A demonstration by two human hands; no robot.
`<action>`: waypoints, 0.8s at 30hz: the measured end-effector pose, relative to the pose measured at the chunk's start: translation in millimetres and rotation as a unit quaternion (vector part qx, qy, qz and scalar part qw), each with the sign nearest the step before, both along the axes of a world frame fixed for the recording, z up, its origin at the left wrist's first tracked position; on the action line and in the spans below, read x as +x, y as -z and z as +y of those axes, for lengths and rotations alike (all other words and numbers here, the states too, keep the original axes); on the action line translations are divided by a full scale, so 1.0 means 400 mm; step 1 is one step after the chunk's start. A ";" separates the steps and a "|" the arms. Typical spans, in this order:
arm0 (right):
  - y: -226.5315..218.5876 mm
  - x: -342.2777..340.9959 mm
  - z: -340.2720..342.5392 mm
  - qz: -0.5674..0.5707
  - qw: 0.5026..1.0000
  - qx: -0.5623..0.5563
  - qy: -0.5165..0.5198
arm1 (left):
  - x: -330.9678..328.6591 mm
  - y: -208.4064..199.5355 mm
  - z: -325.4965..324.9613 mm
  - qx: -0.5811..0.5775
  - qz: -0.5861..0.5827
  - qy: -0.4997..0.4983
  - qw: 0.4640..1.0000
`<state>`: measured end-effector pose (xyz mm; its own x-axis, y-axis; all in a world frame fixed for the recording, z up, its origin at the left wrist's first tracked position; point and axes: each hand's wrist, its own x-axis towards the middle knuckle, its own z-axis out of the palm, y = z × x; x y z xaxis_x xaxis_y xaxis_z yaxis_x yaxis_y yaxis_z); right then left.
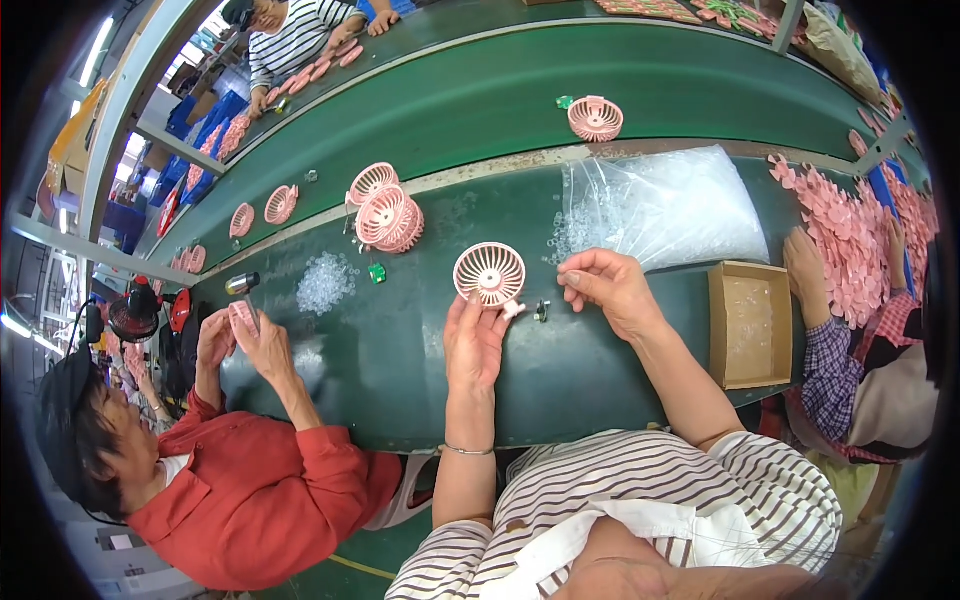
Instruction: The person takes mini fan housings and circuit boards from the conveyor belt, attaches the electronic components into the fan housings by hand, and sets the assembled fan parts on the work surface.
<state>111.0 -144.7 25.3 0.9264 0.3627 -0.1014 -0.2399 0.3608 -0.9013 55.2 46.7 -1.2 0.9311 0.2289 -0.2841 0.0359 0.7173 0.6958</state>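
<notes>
My left hand [473,345] grips a round pink fan housing [490,270] by its lower edge, its slatted bowl facing up. A small white stub sticks out at the housing's lower right. Just right of it is a small dark and green part [541,310], apparently on the bench. My right hand [612,292] is held to the right of the housing, thumb and forefinger pinched together. What is between those fingertips, if anything, is too small to make out. Loose clear plastic pieces [572,235] lie beyond the right fingertips, at the mouth of a clear bag [675,205].
A cardboard box [750,330] stands right of my forearm. Stacked pink housings [388,218] and a clear-parts pile [326,283] lie to the left. A red-sleeved co-worker [270,490] handles a pink part at left. Pink pieces [835,235] heap at right. Beyond runs a green conveyor [450,125].
</notes>
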 end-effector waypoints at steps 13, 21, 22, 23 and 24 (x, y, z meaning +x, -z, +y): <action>0.000 -0.004 -0.022 0.019 0.999 -0.031 0.002 | -0.171 -0.109 0.014 0.457 0.212 0.066 0.861; 0.023 0.005 -0.029 0.007 0.999 -0.037 -0.010 | 0.021 -0.166 0.025 0.819 -0.143 0.138 0.538; 0.023 0.005 -0.031 0.010 0.999 -0.038 -0.007 | 0.038 -0.167 0.023 0.801 -0.156 0.202 0.541; 0.022 0.006 -0.031 0.005 0.999 -0.032 -0.001 | 0.049 -0.170 0.020 0.800 -0.156 0.205 0.542; 0.021 0.008 -0.031 -0.001 1.000 -0.027 0.005 | 0.059 -0.175 0.017 0.799 -0.164 0.236 0.528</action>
